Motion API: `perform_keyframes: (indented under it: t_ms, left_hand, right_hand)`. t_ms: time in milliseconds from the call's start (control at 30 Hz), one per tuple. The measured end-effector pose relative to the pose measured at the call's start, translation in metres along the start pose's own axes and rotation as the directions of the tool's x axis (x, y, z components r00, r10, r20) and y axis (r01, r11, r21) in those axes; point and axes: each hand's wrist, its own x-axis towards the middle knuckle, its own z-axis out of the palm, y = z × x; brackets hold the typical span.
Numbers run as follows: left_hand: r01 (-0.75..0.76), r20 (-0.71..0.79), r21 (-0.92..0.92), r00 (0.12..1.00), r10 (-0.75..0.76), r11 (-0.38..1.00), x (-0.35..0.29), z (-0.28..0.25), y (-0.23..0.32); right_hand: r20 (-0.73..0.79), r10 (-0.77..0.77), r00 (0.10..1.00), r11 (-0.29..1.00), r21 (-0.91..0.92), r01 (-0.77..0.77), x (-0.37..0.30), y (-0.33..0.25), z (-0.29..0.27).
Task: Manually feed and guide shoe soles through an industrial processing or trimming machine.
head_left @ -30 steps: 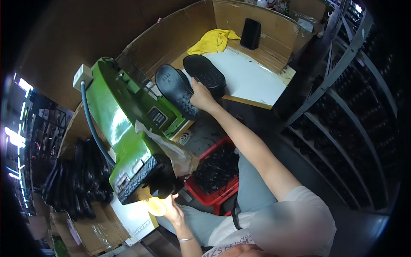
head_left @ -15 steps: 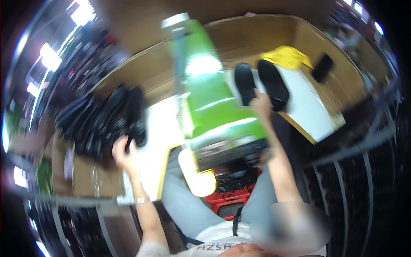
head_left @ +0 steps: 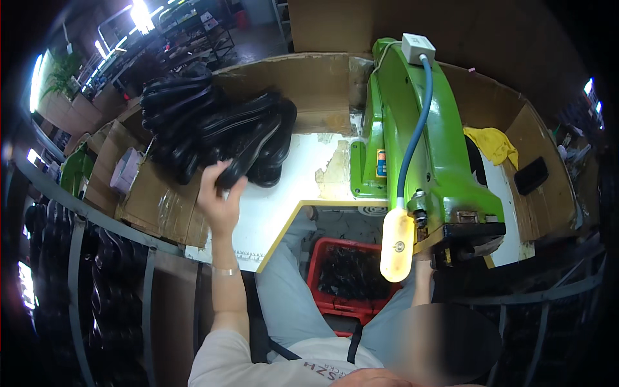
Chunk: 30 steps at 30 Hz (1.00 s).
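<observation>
My left hand is raised over the white tabletop and closed on one black shoe sole at the near edge of a big pile of black soles. A green machine with a blue hose stands to the right of the pile. My right forearm runs up under the machine's front end, behind a yellow lamp head. The right hand itself is hidden there.
A red crate of dark pieces sits between my knees below the table cut-out. Cardboard walls ring the bench. A yellow cloth and a black block lie right of the machine. Metal racks with dark soles stand at left.
My view has swung left from the soles beside the machine to the pile. My left hand reached the pile and closed on a sole. My right hand dropped under the machine.
</observation>
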Motion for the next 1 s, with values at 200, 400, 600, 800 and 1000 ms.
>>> perform_keyframes:
  t_ms: [200, 400, 600, 800, 1000]
  left_hand:
    - [0.232, 0.22, -0.429, 0.964, -0.148, 0.873, -0.101, 0.005, 0.076]
    - [0.61, 0.577, -0.638, 0.783, -0.232, 0.471, -0.179, 0.058, 0.074]
    - [0.711, 0.7, -0.604, 0.689, -0.187, 0.359, -0.187, 0.127, 0.078]
    - [0.624, 0.676, -0.554, 0.723, -0.139, 0.551, -0.173, 0.131, 0.066]
    - [0.664, 0.61, -0.639, 0.745, -0.269, 0.389, -0.173, 0.107, 0.04]
  right_hand:
    - [0.408, 0.168, 0.897, 0.405, 0.802, -0.44, -0.144, -0.074, -0.033]
    - [0.185, 0.139, 0.973, 0.414, 0.882, -0.227, -0.12, -0.1, -0.07]
    - [-0.115, 0.151, 0.982, 0.611, 0.792, -0.001, -0.082, -0.101, -0.137]
    - [-0.208, 0.137, 0.969, 0.733, 0.678, 0.042, -0.079, -0.1, -0.14]
    - [-0.133, 0.138, 0.981, 0.824, 0.565, -0.039, -0.094, -0.104, -0.109]
